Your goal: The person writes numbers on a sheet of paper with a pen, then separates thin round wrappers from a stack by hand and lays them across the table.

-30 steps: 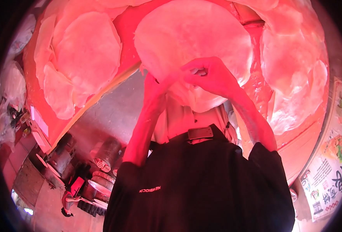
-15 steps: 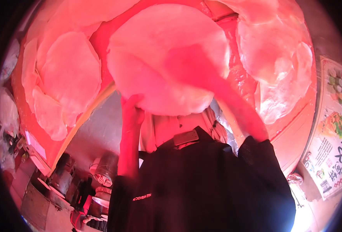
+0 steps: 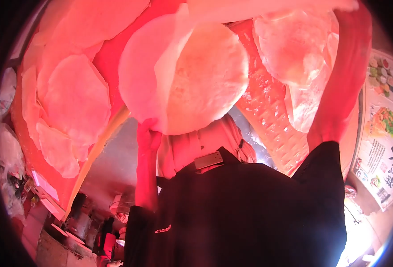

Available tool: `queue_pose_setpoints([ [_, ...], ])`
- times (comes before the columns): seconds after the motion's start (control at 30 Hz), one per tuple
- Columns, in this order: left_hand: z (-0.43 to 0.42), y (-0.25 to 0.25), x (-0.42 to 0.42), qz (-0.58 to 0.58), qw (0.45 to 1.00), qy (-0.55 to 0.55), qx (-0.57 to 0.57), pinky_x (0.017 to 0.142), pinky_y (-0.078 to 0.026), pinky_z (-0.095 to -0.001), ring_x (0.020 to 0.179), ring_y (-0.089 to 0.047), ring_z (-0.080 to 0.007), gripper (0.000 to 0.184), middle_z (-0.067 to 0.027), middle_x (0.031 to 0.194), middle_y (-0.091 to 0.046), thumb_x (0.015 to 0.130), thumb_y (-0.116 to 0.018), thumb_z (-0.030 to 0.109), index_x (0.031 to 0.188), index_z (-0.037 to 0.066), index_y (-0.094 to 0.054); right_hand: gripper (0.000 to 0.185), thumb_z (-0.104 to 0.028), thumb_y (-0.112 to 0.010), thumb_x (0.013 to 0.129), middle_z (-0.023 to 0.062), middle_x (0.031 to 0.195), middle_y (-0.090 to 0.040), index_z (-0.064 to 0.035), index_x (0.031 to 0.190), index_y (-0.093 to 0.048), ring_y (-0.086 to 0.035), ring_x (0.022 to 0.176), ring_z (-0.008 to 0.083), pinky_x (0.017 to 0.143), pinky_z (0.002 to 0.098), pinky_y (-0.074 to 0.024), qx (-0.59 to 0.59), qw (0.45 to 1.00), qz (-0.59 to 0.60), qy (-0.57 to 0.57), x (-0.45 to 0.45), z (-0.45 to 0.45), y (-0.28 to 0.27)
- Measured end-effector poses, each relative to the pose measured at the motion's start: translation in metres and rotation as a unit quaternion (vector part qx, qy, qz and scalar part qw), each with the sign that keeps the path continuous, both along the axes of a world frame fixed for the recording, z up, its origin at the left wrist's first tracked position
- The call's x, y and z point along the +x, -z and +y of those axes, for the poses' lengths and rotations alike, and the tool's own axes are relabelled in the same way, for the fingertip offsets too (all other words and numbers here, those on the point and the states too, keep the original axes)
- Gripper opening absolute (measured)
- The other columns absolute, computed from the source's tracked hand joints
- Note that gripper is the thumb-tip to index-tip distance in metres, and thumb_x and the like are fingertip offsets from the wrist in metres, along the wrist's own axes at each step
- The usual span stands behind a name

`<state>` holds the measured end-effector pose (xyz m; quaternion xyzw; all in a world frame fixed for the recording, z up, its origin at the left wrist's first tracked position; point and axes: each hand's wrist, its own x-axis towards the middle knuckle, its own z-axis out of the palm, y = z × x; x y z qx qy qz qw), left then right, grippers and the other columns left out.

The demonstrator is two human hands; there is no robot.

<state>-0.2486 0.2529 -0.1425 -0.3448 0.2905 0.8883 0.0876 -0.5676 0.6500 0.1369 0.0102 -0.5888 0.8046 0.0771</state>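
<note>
A round, thin flatbread stack [image 3: 210,75] stands in front of me at the edge nearest my body, under red light. My left hand [image 3: 149,133] is closed on its lower left edge, thumb on top. A thin flatbread sheet [image 3: 267,10] peels up from the stack and stretches to the upper right. My right hand [image 3: 354,10] is at its far end, beside the top edge of the view; the fingers are mostly cut off and blurred, but the sheet is pulled taut toward it. The stack's left part is still covered by a paler layer.
More flatbreads [image 3: 76,102] lie overlapping on the left, and others [image 3: 294,49] on the right, on an orange-red bumpy surface [image 3: 272,120]. A printed food poster [image 3: 381,133] is at the far right. Plastic bags [image 3: 10,155] and pots [image 3: 78,213] stand at the lower left.
My right hand has swept from over the middle of the stack to the upper right, lifting a thin flatbread sheet with it. My left hand stays at the lower left edge.
</note>
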Motion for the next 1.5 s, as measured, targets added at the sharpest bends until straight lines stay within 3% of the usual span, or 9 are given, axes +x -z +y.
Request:
queue_pose_setpoints([
  [0.27, 0.002, -0.003, 0.000, 0.015, 0.999, 0.003, 0.029, 0.100, -0.042, -0.0417, 0.119, -0.049, -0.0256, 0.060, -0.0071, 0.127, -0.050, 0.078, -0.054, -0.004, 0.135, 0.008, -0.039, 0.021, -0.020, -0.068, 0.086, 0.0066, 0.076, -0.060, -0.0037, 0.097, -0.061, -0.055, 0.055, 0.0158, 0.055, 0.0305, -0.0532, -0.003, 0.931, -0.334, 0.147, 0.124, 0.170, 0.258],
  [0.43, 0.008, -0.037, -0.011, 0.066, 0.997, 0.032, 0.001, 0.101, -0.042, -0.0393, 0.120, -0.048, -0.0245, 0.061, -0.0073, 0.128, -0.049, 0.080, -0.056, -0.004, 0.137, 0.006, -0.037, 0.064, -0.021, -0.068, 0.086, 0.0147, 0.089, -0.065, 0.0051, 0.135, -0.036, -0.065, 0.070, 0.0201, 0.059, 0.0277, -0.0535, 0.211, 0.930, -0.276, 0.119, 0.195, -0.037, 0.198],
  [0.53, 0.008, -0.044, -0.018, 0.110, 0.992, 0.064, -0.020, 0.096, -0.045, -0.0368, 0.116, -0.052, -0.0227, 0.057, -0.0069, 0.126, -0.051, 0.082, -0.057, -0.002, 0.136, 0.005, -0.039, 0.079, -0.019, -0.071, 0.083, 0.0161, 0.091, -0.065, 0.0042, 0.142, -0.024, -0.065, 0.067, 0.0199, 0.059, 0.0273, -0.0535, 0.113, 0.950, -0.256, 0.137, 0.205, -0.070, 0.189],
  [0.77, 0.005, -0.016, -0.006, 0.144, 0.979, 0.113, -0.089, 0.087, -0.049, -0.0340, 0.110, -0.056, -0.0204, 0.049, -0.0064, 0.126, -0.052, 0.089, -0.056, 0.009, 0.135, 0.007, -0.039, 0.061, -0.034, -0.071, 0.077, 0.0139, 0.106, -0.055, -0.0042, 0.125, -0.048, -0.056, 0.099, 0.0248, 0.077, 0.0385, -0.0475, 0.477, 0.865, 0.022, -0.153, 0.249, -0.219, 0.156],
  [0.93, 0.007, -0.027, -0.006, 0.135, 0.977, 0.098, -0.130, 0.090, -0.048, -0.0356, 0.113, -0.054, -0.0209, 0.048, -0.0072, 0.127, -0.050, 0.092, -0.054, 0.016, 0.136, 0.008, -0.038, 0.042, -0.022, -0.066, 0.072, 0.0112, 0.086, -0.059, -0.0052, 0.110, -0.057, -0.059, 0.074, 0.0290, 0.064, 0.0408, -0.0488, 0.618, 0.739, 0.008, -0.269, 0.220, -0.258, 0.164],
  [1.03, 0.013, -0.045, -0.012, 0.119, 0.992, 0.042, 0.008, 0.090, -0.048, -0.0337, 0.113, -0.053, -0.0207, 0.052, -0.0058, 0.130, -0.048, 0.091, -0.056, 0.012, 0.138, 0.008, -0.034, 0.025, -0.014, -0.064, 0.077, 0.0066, 0.085, -0.064, -0.0036, 0.099, -0.062, -0.061, 0.067, 0.0235, 0.057, 0.0377, -0.0495, 0.584, 0.780, 0.094, -0.206, 0.191, -0.224, 0.184],
  [1.13, 0.016, -0.037, -0.012, 0.090, 0.995, 0.037, -0.015, 0.092, -0.047, -0.0358, 0.116, -0.051, -0.0220, 0.058, -0.0074, 0.131, -0.047, 0.087, -0.059, 0.007, 0.139, 0.008, -0.033, 0.019, 0.000, -0.060, 0.084, 0.0050, 0.100, -0.066, 0.0001, 0.103, -0.063, -0.063, 0.088, 0.0150, 0.070, 0.0253, -0.0512, 0.238, 0.947, -0.082, -0.198, 0.139, -0.156, 0.141],
  [1.23, 0.013, -0.019, -0.015, 0.081, 0.985, 0.061, -0.143, 0.094, -0.048, -0.0374, 0.115, -0.053, -0.0235, 0.059, -0.0100, 0.129, -0.050, 0.083, -0.061, 0.001, 0.137, 0.006, -0.037, 0.012, -0.013, -0.061, 0.085, 0.0020, 0.069, -0.063, -0.0025, 0.081, -0.066, -0.059, 0.058, 0.0082, 0.048, 0.0221, -0.0468, 0.302, 0.952, -0.002, -0.055, 0.089, -0.092, 0.064],
  [1.5, -0.046, -0.077, -0.037, 0.076, 0.978, 0.077, -0.181, 0.093, -0.050, -0.0394, 0.113, -0.055, -0.0260, 0.054, -0.0125, 0.124, -0.054, 0.081, -0.060, -0.001, 0.132, -0.002, -0.042, 0.016, -0.014, -0.059, 0.087, 0.0049, 0.085, -0.064, -0.0007, 0.091, -0.066, -0.060, 0.080, 0.0120, 0.068, 0.0249, -0.0466, 0.213, 0.975, 0.021, 0.057, 0.097, 0.022, -0.045],
])
